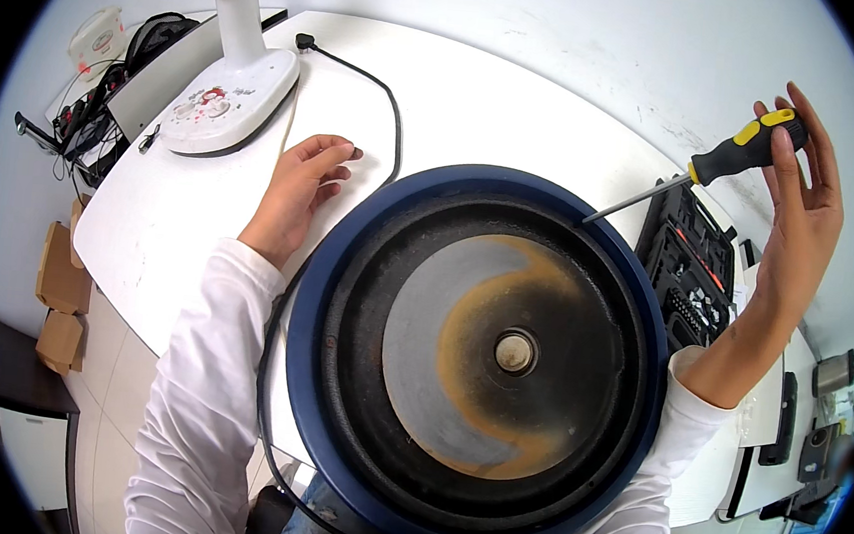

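Note:
In front of me lies a wide round electric cooker base [490, 180] with a dark blue rim. Inside it, a grey heating plate [423, 317] is stained brown and black around a metal centre button [515, 352]. My right hand [802, 211], raised at the right, holds a black and yellow screwdriver [747, 147] by its handle. The screwdriver's tip touches or hovers at the inner edge of the far right rim. Left of the base, my left hand [300, 192] is closed, pinching a small dark piece [357, 153] too small to name.
A black power cord [397, 114] with a plug runs along the left of the base. A white appliance stand [224, 110] rises at the back left. To the right lies an open black tool case [689, 258] with bits. Cardboard boxes [63, 279] stand on the floor.

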Available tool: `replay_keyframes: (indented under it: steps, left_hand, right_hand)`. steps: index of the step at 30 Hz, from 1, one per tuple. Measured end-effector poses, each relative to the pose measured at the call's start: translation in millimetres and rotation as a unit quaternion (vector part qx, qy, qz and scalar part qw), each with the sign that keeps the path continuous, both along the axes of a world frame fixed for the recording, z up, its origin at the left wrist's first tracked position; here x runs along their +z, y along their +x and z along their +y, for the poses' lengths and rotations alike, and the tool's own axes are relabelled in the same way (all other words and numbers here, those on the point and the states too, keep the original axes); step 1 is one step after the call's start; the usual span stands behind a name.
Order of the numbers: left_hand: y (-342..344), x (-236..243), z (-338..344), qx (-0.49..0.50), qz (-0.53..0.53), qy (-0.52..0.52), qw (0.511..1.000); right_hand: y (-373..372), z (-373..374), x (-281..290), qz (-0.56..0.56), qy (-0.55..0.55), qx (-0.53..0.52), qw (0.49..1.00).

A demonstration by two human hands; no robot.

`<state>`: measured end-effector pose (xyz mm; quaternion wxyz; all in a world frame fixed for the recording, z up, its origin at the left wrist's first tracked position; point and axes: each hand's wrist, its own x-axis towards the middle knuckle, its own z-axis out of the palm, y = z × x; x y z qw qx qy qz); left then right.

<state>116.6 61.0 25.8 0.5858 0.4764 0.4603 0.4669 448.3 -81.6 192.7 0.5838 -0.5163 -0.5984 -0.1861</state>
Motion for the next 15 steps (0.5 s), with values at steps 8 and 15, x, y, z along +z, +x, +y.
replay_keyframes:
  steps: [8,15]
  left_hand:
    - [1.4,0.5,-0.5,0.003,-0.016,-0.002,1.0]
    - [-1.9,-1.0,0.7,-0.005,-0.006,0.0,1.0]
  right_hand:
    - [4.8,6.0,-1.9,-0.042,0.005,-0.033,0.999]
    - [1.6,-8.7,2.8,-0.114,-0.04,0.065,0.991]
